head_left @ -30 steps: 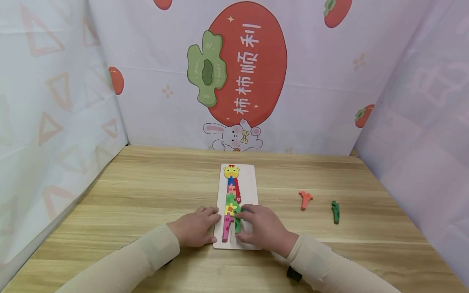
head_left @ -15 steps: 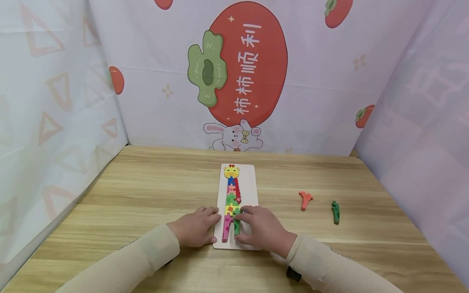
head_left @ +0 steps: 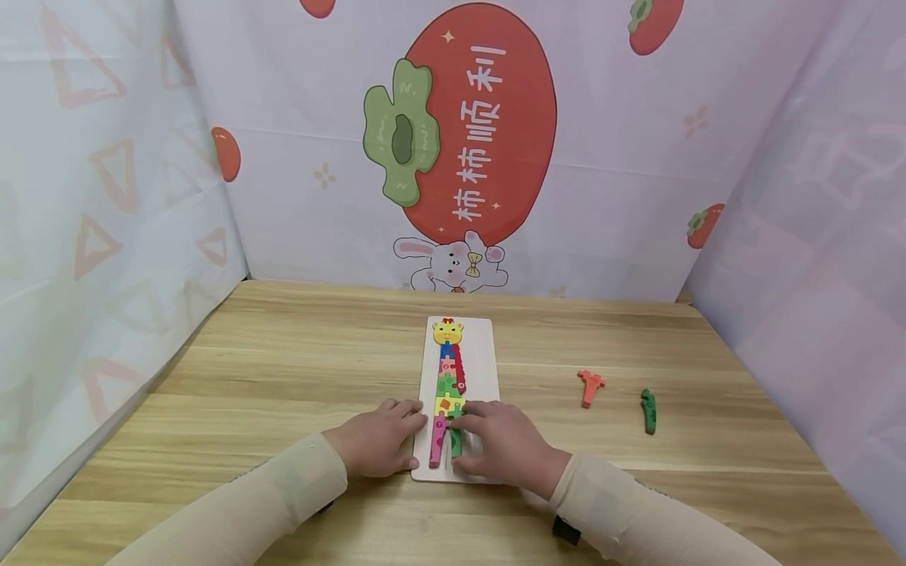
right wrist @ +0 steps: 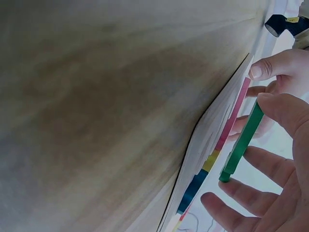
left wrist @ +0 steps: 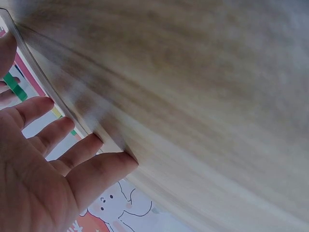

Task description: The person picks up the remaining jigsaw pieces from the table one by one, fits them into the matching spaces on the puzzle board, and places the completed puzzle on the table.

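A white wooden puzzle board (head_left: 480, 354) bears giraffe pieces: a yellow head (head_left: 447, 332), a red mane (head_left: 458, 369), a yellow body piece (head_left: 443, 404), a magenta leg piece (head_left: 437, 444) and others. My right hand (head_left: 513, 440) pinches a green puzzle piece (right wrist: 245, 137) between thumb and fingers. In the right wrist view that piece is held just off the board, tilted along it. Against the board's left edge rests my left hand (head_left: 375, 440), fingers spread, fingertips right at the rim (left wrist: 63, 104).
Two loose pieces lie on the wooden table (head_left: 304, 346) to the right: an orange one (head_left: 591, 387) and a curved dark green one (head_left: 648, 411). Printed cloth (head_left: 602, 118) hangs behind the table and along both sides.
My right hand has shifted the green puzzle piece slightly left and toward me, beside the magenta leg piece. The left hand stays where it was.
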### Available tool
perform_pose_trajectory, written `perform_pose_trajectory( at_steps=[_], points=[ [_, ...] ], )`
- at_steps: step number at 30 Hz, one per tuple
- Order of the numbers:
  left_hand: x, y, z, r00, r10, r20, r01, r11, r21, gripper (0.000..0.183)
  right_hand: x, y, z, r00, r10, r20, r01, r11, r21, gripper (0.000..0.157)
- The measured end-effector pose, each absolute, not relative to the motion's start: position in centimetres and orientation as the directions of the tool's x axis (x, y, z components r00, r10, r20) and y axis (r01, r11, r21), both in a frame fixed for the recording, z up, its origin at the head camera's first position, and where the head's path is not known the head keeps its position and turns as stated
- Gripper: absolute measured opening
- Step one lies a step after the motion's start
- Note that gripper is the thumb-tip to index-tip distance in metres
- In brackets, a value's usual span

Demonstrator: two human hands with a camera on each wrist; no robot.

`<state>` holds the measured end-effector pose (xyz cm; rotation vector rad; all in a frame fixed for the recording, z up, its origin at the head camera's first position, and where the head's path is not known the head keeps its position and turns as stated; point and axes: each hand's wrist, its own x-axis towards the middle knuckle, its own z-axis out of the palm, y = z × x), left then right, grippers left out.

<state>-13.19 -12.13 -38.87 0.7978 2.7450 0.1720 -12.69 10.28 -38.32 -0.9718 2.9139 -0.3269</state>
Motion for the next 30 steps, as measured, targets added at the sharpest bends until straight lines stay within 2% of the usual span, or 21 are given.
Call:
perform_pose_trajectory(
  at_steps=[30],
  points=[
    [-13.16, -12.22, -38.83, -0.803, 0.556, -0.215, 0.524, 0.83, 0.188, 0.064, -12.75, 9.7, -38.41, -0.811, -0.583, -0.047, -0.565, 0.802, -0.194, 0.052]
  ],
)
